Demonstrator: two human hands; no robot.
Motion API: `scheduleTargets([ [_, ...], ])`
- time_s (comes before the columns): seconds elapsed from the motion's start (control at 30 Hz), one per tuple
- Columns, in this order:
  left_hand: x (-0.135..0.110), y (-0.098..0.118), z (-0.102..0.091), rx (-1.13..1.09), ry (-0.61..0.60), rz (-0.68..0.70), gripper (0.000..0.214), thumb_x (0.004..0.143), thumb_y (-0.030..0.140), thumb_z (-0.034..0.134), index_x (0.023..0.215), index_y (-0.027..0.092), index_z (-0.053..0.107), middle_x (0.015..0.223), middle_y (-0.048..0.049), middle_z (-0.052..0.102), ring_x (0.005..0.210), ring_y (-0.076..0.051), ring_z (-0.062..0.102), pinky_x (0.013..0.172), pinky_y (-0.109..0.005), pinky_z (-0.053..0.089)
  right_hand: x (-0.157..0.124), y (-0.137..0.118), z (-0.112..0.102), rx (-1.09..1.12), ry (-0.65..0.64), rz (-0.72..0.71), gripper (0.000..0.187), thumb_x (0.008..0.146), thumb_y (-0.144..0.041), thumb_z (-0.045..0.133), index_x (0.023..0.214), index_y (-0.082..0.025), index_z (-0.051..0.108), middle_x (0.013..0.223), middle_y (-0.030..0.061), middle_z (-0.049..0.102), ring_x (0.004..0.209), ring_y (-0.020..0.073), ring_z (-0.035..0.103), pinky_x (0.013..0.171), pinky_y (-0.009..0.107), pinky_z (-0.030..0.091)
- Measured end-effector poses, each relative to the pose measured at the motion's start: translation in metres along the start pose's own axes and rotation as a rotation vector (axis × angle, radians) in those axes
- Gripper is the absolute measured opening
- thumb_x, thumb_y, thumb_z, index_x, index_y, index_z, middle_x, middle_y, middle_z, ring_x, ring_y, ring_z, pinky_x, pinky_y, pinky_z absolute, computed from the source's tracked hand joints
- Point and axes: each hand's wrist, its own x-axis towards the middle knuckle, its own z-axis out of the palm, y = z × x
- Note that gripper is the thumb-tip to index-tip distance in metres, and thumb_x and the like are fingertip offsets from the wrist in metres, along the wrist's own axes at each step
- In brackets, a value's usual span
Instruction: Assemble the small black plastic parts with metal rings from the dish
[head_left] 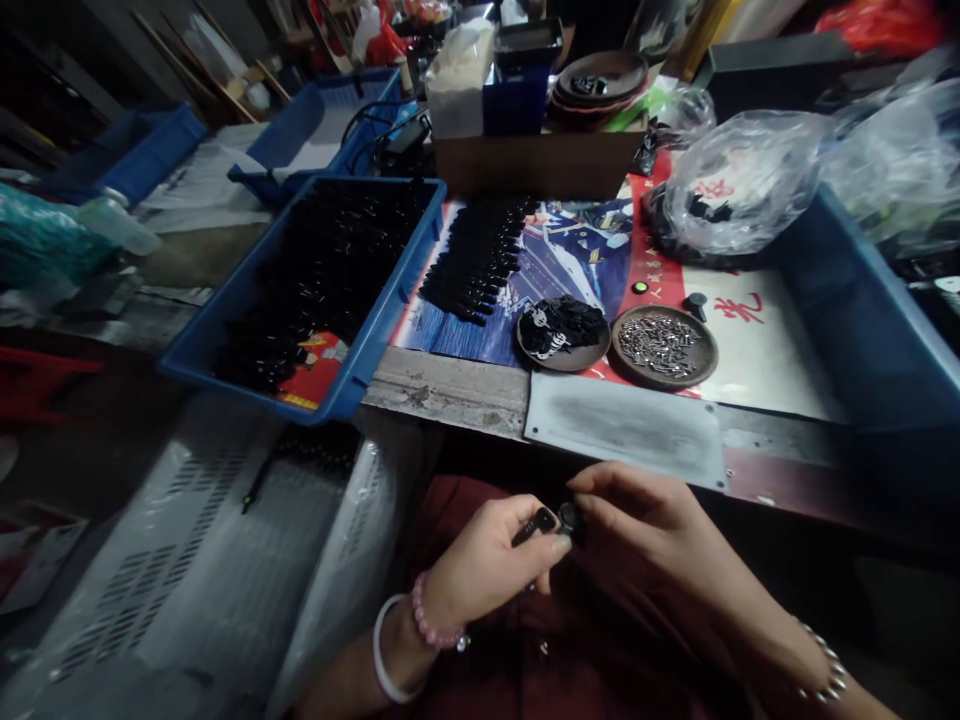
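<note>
Over my lap, my left hand is closed round a small dark elongated piece, one end poking out between thumb and forefinger. My right hand meets it from the right, fingertips pinched at a small round black part. The two pieces lie close together; I cannot tell whether they are joined. Beyond my hands, on the bench, stand a dish of small silvery metal pins and a dish of black parts, with a few white pieces among them.
To the left, a blue tray holds many slim black pieces, with a row of similar black pieces beside it. A metal plate lies along the bench edge. A blue bin and plastic bag stand right. A crate is low left.
</note>
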Motion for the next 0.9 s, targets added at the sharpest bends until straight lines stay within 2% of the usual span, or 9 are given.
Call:
scheduleTargets([
  [0.2,0.004,0.001,0.002,0.004,0.007,-0.021,0.022,0.089,0.036,0.055,0.077,0.017,0.057,0.057,0.0034,0.057,0.046,-0.008,0.043,0.044,-0.019,0.031,-0.007,-0.013,0.011,-0.127,-0.032,-0.042,0.015,0.089,-0.034,0.064,0.084,-0.02,0.069,0.077,0.0031,0.069,0.071,0.0187,0.062,0.065,0.026,0.049],
  [0.4,0.002,-0.003,0.002,0.01,0.091,0.095,0.021,0.088,0.027,0.056,0.069,0.017,0.056,0.057,0.0023,0.057,0.055,-0.011,0.05,0.058,-0.022,0.04,-0.01,-0.01,0.016,-0.051,-0.1,0.074,0.026,0.091,-0.043,0.061,0.087,-0.018,0.067,0.08,0.0047,0.069,0.072,0.0192,0.061,0.064,0.026,0.049],
  [0.6,-0.001,-0.003,0.001,0.021,0.08,0.04,0.026,0.087,0.038,0.063,0.073,0.016,0.06,0.06,0.0006,0.061,0.056,-0.011,0.051,0.054,-0.022,0.037,-0.013,-0.005,0.017,-0.093,-0.094,0.066,0.036,0.094,-0.048,0.056,0.077,-0.017,0.064,0.07,0.0022,0.062,0.063,0.0155,0.054,0.057,0.024,0.044],
  [0.73,-0.001,-0.005,-0.001,-0.06,0.092,0.036,0.031,0.083,0.043,0.07,0.074,0.016,0.059,0.06,0.0005,0.063,0.055,-0.012,0.053,0.055,-0.023,0.038,-0.014,-0.003,0.02,-0.021,-0.055,0.106,0.039,0.093,-0.051,0.057,0.072,-0.018,0.059,0.063,-0.0007,0.055,0.055,0.0124,0.05,0.05,0.023,0.04],
  [0.9,0.0,-0.009,-0.002,-0.095,0.087,0.024,0.034,0.08,0.048,0.072,0.075,0.017,0.059,0.06,0.0006,0.064,0.054,-0.012,0.054,0.055,-0.023,0.04,-0.016,0.0,0.025,0.129,-0.059,0.195,0.039,0.091,-0.053,0.06,0.075,-0.018,0.057,0.065,0.0004,0.062,0.05,0.0129,0.057,0.049,0.024,0.043],
])
